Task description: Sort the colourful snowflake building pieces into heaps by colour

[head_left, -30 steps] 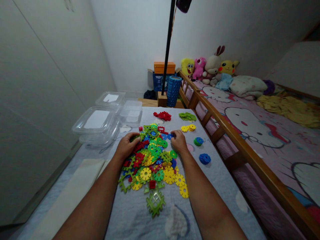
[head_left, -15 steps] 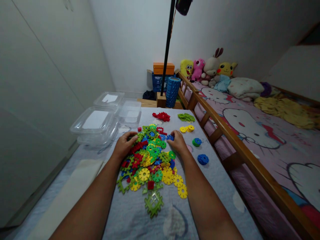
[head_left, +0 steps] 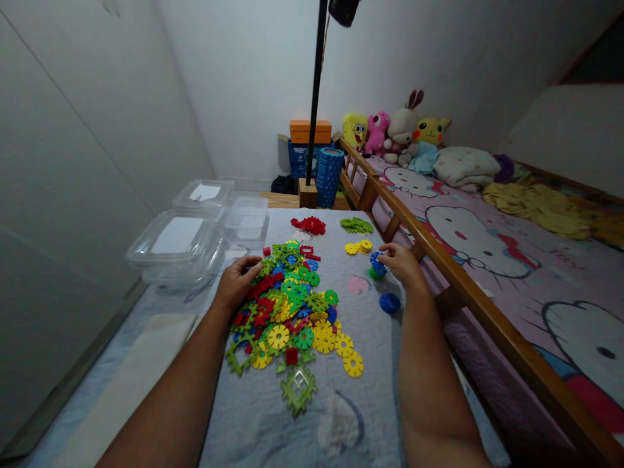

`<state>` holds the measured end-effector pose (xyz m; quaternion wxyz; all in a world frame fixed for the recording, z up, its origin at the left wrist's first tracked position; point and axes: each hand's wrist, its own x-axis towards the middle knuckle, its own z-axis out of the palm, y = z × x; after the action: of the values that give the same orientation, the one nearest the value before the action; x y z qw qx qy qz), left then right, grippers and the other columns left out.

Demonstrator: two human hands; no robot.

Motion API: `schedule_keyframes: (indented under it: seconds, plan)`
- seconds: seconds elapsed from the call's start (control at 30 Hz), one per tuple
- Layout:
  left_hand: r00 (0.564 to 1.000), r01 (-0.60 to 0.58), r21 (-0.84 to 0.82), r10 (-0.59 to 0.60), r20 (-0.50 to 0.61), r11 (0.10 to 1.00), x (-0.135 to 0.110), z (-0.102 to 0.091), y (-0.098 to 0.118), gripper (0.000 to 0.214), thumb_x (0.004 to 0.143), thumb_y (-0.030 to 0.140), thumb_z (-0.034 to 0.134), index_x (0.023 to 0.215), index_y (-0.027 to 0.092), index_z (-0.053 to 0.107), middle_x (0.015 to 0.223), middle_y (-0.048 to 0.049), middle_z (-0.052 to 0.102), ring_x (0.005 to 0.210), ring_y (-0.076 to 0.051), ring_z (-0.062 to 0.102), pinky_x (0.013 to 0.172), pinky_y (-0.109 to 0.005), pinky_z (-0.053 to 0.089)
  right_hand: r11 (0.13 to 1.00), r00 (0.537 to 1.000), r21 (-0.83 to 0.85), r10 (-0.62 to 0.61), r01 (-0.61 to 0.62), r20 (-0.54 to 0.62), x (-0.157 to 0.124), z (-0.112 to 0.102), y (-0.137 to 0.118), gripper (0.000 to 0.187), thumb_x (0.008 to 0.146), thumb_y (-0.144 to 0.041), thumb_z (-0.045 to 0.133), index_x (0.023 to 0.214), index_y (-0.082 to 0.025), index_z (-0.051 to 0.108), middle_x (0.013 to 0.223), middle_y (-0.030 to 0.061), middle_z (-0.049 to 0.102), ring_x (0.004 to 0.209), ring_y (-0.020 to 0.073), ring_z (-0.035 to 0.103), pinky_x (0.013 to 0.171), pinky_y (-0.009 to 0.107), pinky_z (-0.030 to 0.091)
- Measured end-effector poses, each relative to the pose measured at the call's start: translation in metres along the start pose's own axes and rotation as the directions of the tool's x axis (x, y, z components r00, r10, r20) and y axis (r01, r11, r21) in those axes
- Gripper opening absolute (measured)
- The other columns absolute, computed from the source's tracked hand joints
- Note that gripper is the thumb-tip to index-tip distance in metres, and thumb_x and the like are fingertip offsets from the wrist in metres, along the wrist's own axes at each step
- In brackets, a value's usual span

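The step in hand looks like laying a blue disc (head_left: 377, 260) by colour. The right hand (head_left: 403, 262) pinches it between nearly closed fingertips, tilted at the green stack (head_left: 376, 273) near the right edge of the tabletop (head_left: 253, 422); whether they touch, I cannot tell. The left hand (head_left: 236, 281), fingers loosely curled, rests at the left side of the mixed pile (head_left: 297, 296) mid-tabletop; any hold is hidden. The next move seems to call for choosing between that stack and the blue stack (head_left: 390, 303) just nearer, then a level release.
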<state>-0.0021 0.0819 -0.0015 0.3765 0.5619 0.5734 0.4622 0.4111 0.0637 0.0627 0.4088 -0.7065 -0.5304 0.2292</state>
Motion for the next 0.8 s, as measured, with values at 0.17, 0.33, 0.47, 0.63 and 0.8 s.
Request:
schedule_keyframes:
  seconds: [0.17,0.33,0.47,0.63,0.8]
  plan:
    - [1.0,-0.014,0.03,0.014,-0.004,0.999,0.001,0.0,-0.002,0.055,0.069,0.061,0.068,0.101,0.017,0.072,0.095,-0.0061,0.074,0.087,-0.023,0.066,0.087,-0.036,0.051,0.996,0.99,0.072,0.043,-0.053,0.135,-0.026,-0.029,0.009,0.022,0.06,-0.034,0.071,0.073,-0.019,0.062,0.067,0.0003,0.06,0.062,0.0138,0.05,0.059,0.027,0.039]
    - [1.0,-0.008,0.043,0.008,0.002,0.999,0.001,-0.001,-0.002,0.054,0.069,0.059,0.067,0.102,0.016,0.072,0.094,-0.0062,0.074,0.087,-0.023,0.066,0.087,-0.035,0.052,0.99,0.956,0.04,0.121,-0.137,0.269,-0.061,-0.044,0.02,0.019,0.059,-0.031,0.072,0.069,-0.019,0.061,0.062,-0.0012,0.057,0.058,0.0125,0.048,0.056,0.027,0.037]
    - [1.0,-0.003,0.056,0.004,-0.013,0.998,0.0,-0.001,-0.001,0.054,0.068,0.058,0.067,0.102,0.016,0.072,0.095,-0.0064,0.074,0.088,-0.023,0.067,0.085,-0.034,0.053,0.984,0.942,0.035,0.158,-0.176,0.295,-0.076,-0.044,0.031,0.021,0.058,-0.032,0.072,0.069,-0.018,0.06,0.062,-0.0018,0.056,0.058,0.0125,0.049,0.056,0.026,0.036]
    - [0.999,-0.004,0.059,0.006,-0.04,0.998,-0.001,-0.002,-0.001,0.052,0.068,0.056,0.066,0.101,0.016,0.073,0.093,-0.006,0.074,0.087,-0.023,0.067,0.085,-0.035,0.052,0.982,0.954,-0.032,0.188,-0.186,0.232,-0.079,-0.037,0.04,0.02,0.059,-0.03,0.071,0.069,-0.019,0.059,0.06,-0.0029,0.054,0.055,0.0122,0.048,0.052,0.025,0.033]
    - [0.999,0.01,0.052,-0.008,-0.047,0.999,-0.004,-0.002,0.002,0.051,0.068,0.054,0.066,0.101,0.016,0.072,0.092,-0.0056,0.073,0.086,-0.023,0.066,0.086,-0.035,0.053,0.989,0.979,-0.049,0.146,-0.14,0.14,-0.073,-0.033,0.044,0.022,0.062,-0.031,0.07,0.078,-0.019,0.061,0.066,-0.0027,0.055,0.058,0.0131,0.051,0.054,0.025,0.038]
